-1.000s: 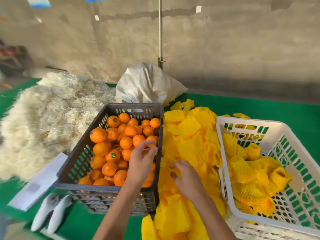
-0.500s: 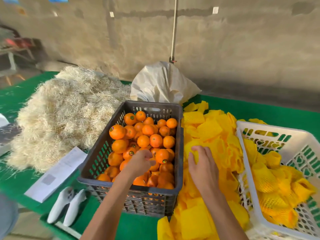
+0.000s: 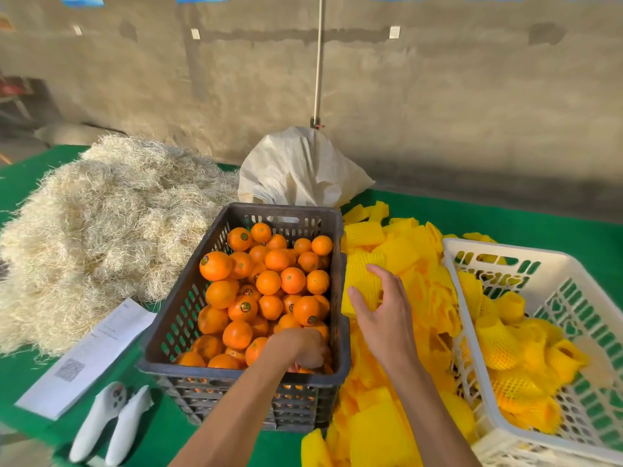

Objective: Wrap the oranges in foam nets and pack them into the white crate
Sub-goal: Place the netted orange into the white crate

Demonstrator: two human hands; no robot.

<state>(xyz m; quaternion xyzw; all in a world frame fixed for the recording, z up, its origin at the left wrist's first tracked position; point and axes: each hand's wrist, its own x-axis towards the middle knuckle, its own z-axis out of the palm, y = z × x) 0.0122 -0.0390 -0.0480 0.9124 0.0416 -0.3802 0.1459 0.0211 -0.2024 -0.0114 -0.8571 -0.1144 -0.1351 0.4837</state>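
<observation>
Since a second ago my left hand (image 3: 303, 348) has dropped from above the fruit down into the near right corner of the dark crate (image 3: 236, 374), and my right hand (image 3: 384, 311) has slid farther up the pile of foam nets (image 3: 397, 251).

Far left lies a heap of straw (image 3: 101, 230), with a printed sheet (image 3: 91, 355) and two white handles (image 3: 111, 423) nearer me on the green table (image 3: 161, 443). Next comes the dark crate, heaped with loose oranges (image 3: 269, 281). My left hand is curled down among them, fingers wrapped around one orange (image 3: 305, 369) of which I can see only a sliver. Behind the crate sits a white sack (image 3: 296, 170).

Right of the crate, my right hand closes on one yellow net (image 3: 362, 284), thumb on its near side, fingers over the top. That net lies flattened, its long axis running roughly away from me, and I cannot tell which end is open. At the far right stands the white crate (image 3: 505, 254), already holding wrapped oranges (image 3: 499, 345).

Risks, as I judge them: pulling an orange from low in the corner could set its neighbours rolling, and the nets cling together, so my pinch may lift two at once. If the sleeve stays flat, the fruit will not slide in.
</observation>
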